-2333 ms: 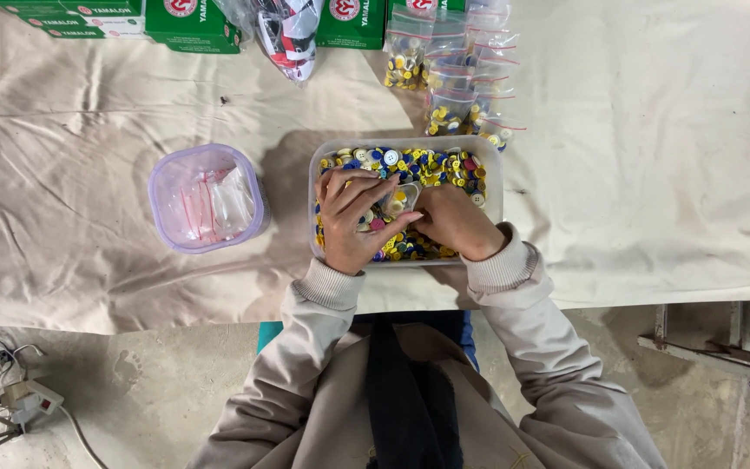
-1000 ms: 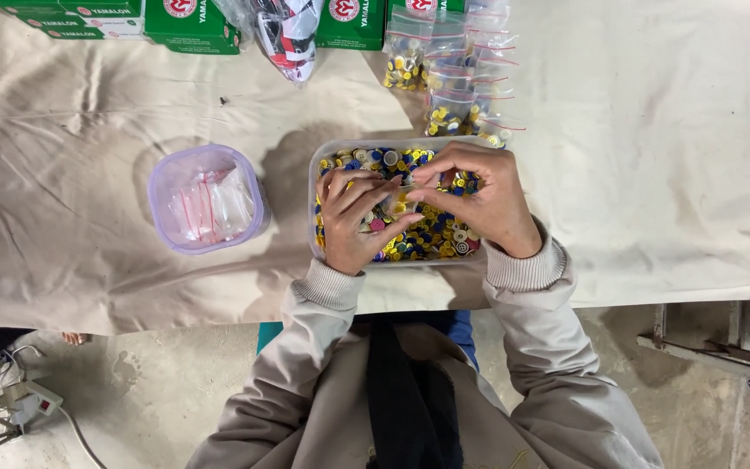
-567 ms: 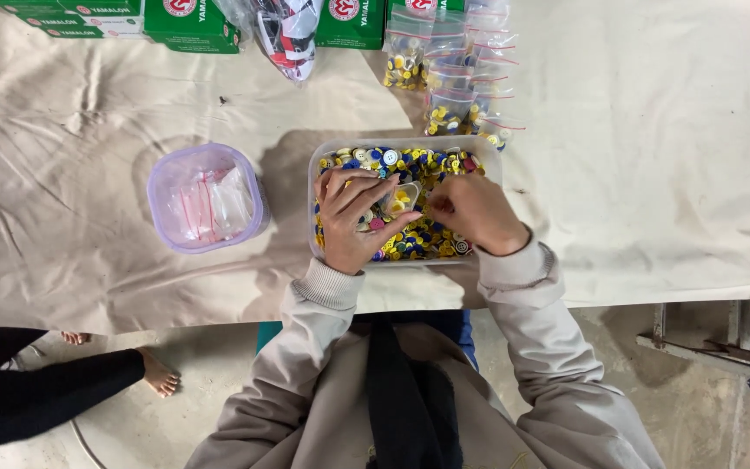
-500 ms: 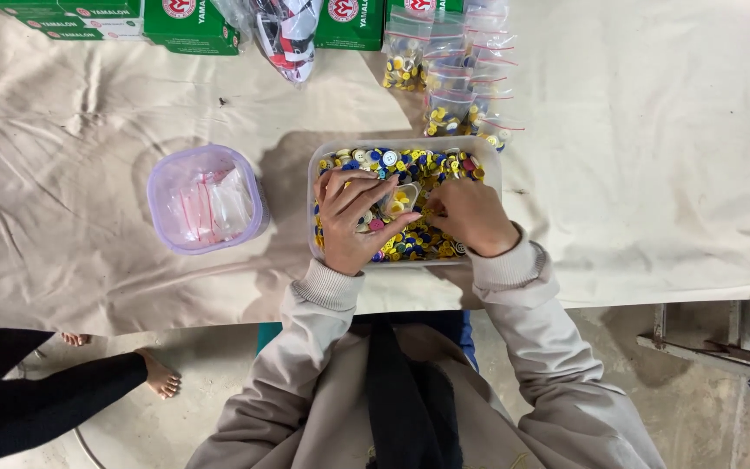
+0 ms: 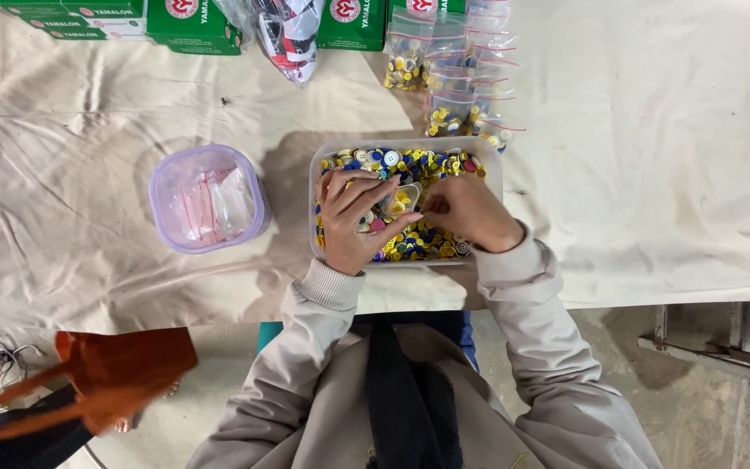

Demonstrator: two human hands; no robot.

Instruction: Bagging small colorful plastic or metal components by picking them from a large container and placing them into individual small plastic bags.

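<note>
Left hand (image 5: 353,219) gripping a small clear bag (image 5: 403,196) held open; right hand (image 5: 466,211) pinched at the bag's mouth, grasp contents indiscernible. Both over clear tub (image 5: 492,161) of coloured buttons (image 5: 410,162) on cloth-covered table (image 5: 653,174). Lilac-rimmed tub (image 5: 208,208) well left; filled bags (image 5: 453,82) beyond.

Both hands are crowding the clear tray (image 5: 491,156) of buttons, the left hand (image 5: 353,219) and right hand (image 5: 469,211) filling most of its near half. Filled zip bags (image 5: 462,87) are blocking the far rim, and green boxes (image 5: 193,22) are lining the counter's (image 5: 653,156) back edge. Bare cloth is lying open to the right, and between the tray and the lilac tub (image 5: 208,208) on the left.
</note>
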